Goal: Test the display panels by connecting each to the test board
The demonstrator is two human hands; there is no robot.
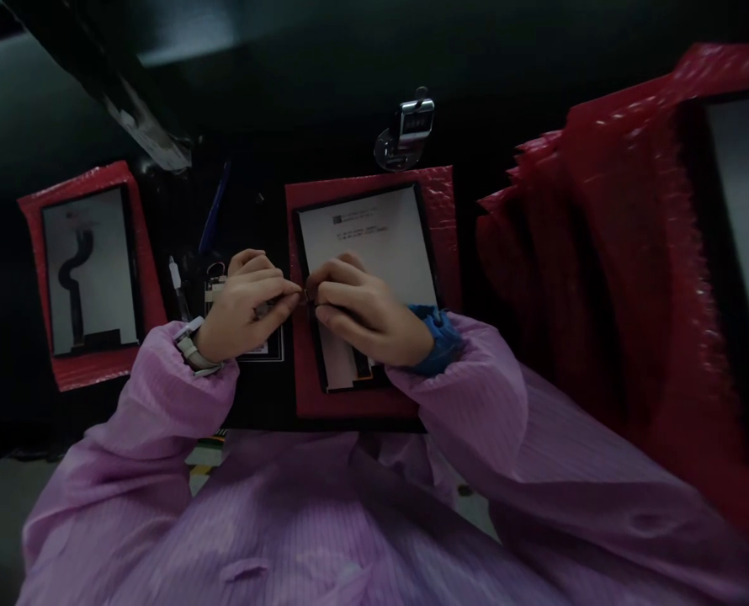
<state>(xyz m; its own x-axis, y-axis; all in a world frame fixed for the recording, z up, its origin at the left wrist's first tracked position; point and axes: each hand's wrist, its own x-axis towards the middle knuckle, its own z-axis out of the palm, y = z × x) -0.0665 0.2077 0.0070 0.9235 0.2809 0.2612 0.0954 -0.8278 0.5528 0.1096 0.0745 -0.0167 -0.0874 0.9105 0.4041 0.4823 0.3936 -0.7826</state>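
My left hand (245, 307) and my right hand (368, 311) meet fingertip to fingertip over the left edge of a display panel (387, 227). Both are closed in a pinch around something small, too tiny to make out. The panel has a pale back with printed text and a dark frame, and it lies on a red bubble-wrap sheet (443, 202). My right hand covers part of the panel; a dark strip with an orange edge (363, 366) shows below it. Under my left hand lies a dark item with a white-lined border (273, 347), mostly hidden.
On the left, another panel (103, 286) with a curved black ribbon rests on red wrap (151, 290). A blue pen (214, 210) and a white-tipped pen (176, 276) lie between. A metal tally counter (416, 122) stands behind. Red bubble-wrap (633, 210) is piled at right, beside another panel (746, 185).
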